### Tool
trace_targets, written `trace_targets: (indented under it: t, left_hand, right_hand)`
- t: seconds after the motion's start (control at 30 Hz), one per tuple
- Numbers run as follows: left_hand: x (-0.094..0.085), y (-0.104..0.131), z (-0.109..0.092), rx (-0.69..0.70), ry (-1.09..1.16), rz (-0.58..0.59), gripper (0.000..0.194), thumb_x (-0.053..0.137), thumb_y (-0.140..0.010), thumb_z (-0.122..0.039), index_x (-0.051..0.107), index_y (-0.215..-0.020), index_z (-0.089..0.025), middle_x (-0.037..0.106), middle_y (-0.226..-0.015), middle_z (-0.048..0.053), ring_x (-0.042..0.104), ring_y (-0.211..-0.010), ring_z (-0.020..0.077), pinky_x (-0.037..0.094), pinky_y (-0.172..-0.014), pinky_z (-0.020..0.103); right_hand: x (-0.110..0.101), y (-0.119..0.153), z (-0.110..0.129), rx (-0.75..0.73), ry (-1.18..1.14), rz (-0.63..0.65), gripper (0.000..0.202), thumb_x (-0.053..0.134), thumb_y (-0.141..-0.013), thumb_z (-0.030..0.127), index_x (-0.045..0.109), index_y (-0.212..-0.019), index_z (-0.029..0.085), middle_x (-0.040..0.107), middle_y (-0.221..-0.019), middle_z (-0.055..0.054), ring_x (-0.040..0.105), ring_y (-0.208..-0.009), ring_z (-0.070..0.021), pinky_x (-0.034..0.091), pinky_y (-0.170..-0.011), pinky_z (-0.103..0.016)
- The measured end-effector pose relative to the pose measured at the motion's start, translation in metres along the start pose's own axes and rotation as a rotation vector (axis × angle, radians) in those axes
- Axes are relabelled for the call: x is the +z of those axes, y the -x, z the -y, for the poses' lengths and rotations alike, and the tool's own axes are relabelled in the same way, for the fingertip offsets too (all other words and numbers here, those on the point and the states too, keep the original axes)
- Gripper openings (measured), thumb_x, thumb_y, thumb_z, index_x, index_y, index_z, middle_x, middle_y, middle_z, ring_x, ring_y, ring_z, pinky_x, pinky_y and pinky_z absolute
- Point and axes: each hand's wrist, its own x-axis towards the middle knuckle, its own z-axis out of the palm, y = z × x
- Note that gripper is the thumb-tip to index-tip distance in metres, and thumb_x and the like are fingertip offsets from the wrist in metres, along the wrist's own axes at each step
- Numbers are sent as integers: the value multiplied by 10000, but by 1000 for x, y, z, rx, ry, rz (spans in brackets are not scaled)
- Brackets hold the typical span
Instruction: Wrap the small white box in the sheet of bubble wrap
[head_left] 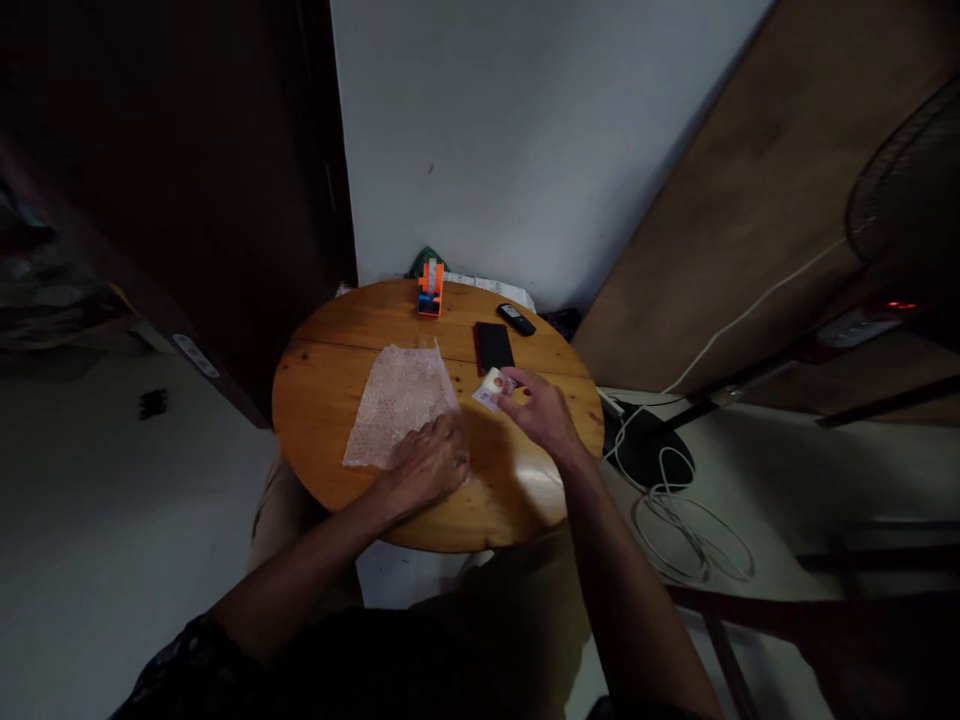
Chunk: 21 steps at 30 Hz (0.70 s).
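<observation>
The right hand (547, 412) pinches a small white packet (491, 387) between its fingers, above the round wooden worktop (315, 400), just in front of a flat black item (495, 346). The left hand (431, 465) rests on the lower right part of the bubble wrap (396, 395), fingers curled; whether they grip it, I cannot tell. An orange tape dispenser (430, 289) stands behind the wrap.
</observation>
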Motion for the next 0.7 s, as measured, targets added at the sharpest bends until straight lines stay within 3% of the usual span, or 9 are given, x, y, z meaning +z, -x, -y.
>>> trace_targets:
  t: [0.13, 0.2, 0.27, 0.37, 0.4, 0.5, 0.6, 0.7]
  left_hand:
    - [1, 1, 0, 5, -21, -7, 378, 559, -918, -376, 606, -1237, -178, 559, -1372, 167, 604, -1196, 327, 533, -956, 465]
    - [0, 1, 0, 4, -26, 2, 389, 557, -921, -385, 607, -1244, -173, 545, -1404, 173, 601, -1206, 330, 531, -962, 468]
    - [-1, 1, -1, -10, -32, 4, 404, 563, -916, -377, 600, -1265, -176, 544, -1414, 172, 601, -1208, 334, 531, -962, 473]
    - [1, 0, 1, -7, -26, -10, 396, 581, -899, -372, 614, -1247, -186, 588, -1341, 161, 621, -1159, 330, 540, -936, 464]
    - [3, -1, 2, 0, -20, -15, 382, 575, -900, -372, 626, -1227, -183, 606, -1303, 160, 634, -1125, 327, 545, -921, 461]
    - [11, -3, 6, 17, -1, -18, 358, 530, -915, -337, 655, -1187, -140, 653, -1200, 176, 653, -1063, 327, 550, -907, 462]
    - [13, -1, 11, 47, 53, -56, 395, 554, -892, -312, 638, -1236, -139, 644, -1264, 173, 633, -1131, 323, 539, -973, 464]
    - [4, 3, 21, 103, 186, -92, 386, 590, -863, -292, 643, -1236, -211, 595, -1391, 100, 610, -1203, 265, 526, -1038, 410]
  right_hand:
    - [-7, 7, -38, 80, 115, 44, 434, 640, -825, 257, 671, -1249, 170, 735, -1173, -101, 679, -1034, -256, 523, -939, -397]
    - [-5, 10, -45, 68, 173, 25, 412, 632, -825, 244, 681, -1224, 156, 711, -1221, -135, 654, -1113, -286, 497, -997, -440]
    - [-1, 15, -37, 35, 202, -71, 397, 632, -836, 261, 686, -1212, 148, 646, -1336, -172, 598, -1222, -325, 454, -1059, -495]
    - [9, 22, 0, -106, 128, -161, 365, 560, -912, 289, 680, -1231, 159, 613, -1381, -166, 561, -1273, -314, 425, -1103, -495]
    - [14, 23, 15, -199, 69, -110, 350, 511, -940, 267, 682, -1228, 165, 644, -1334, -151, 583, -1240, -281, 439, -1098, -456]
    - [31, 17, 52, -476, -26, 208, 422, 440, -933, 129, 661, -1282, 216, 670, -1307, -88, 595, -1223, -214, 459, -1086, -374]
    - [48, 3, 57, -414, 83, 338, 462, 421, -898, 46, 654, -1278, 170, 691, -1260, -116, 618, -1175, -222, 468, -1062, -376]
    - [57, -7, 39, -313, 190, 367, 350, 453, -922, 66, 685, -1178, 122, 706, -1202, -150, 627, -1154, -239, 466, -1046, -374]
